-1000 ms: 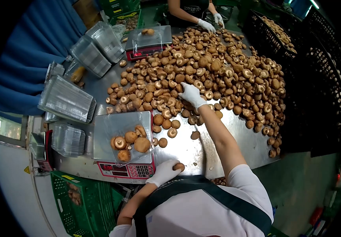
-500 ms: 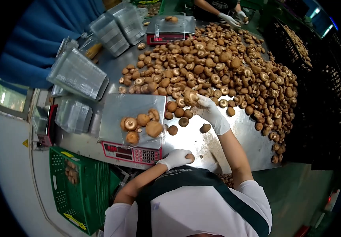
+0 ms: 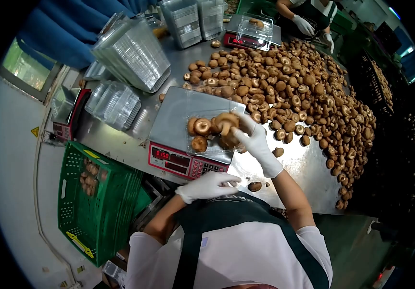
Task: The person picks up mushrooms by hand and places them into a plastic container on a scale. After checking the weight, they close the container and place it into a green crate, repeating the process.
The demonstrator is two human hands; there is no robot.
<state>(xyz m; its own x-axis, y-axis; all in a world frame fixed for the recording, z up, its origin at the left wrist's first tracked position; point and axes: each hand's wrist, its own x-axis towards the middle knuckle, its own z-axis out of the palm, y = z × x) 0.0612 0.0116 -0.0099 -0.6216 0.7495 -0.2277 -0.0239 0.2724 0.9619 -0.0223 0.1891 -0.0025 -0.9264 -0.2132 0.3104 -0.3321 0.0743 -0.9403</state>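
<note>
A brown mushroom [image 3: 225, 122] sits pinched in the gloved right hand [image 3: 254, 140], at frame centre over a clear tray [image 3: 210, 149] of mushrooms on a scale [image 3: 169, 115]. Below, the gloved left hand [image 3: 206, 186] lies open beside a loose mushroom [image 3: 254, 186]. A mushroom pile [image 3: 294, 82] fills the upper right.

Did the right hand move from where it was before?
Yes. The right hand came from the mushroom pile leftward to the scale, holding a mushroom over it.
</note>
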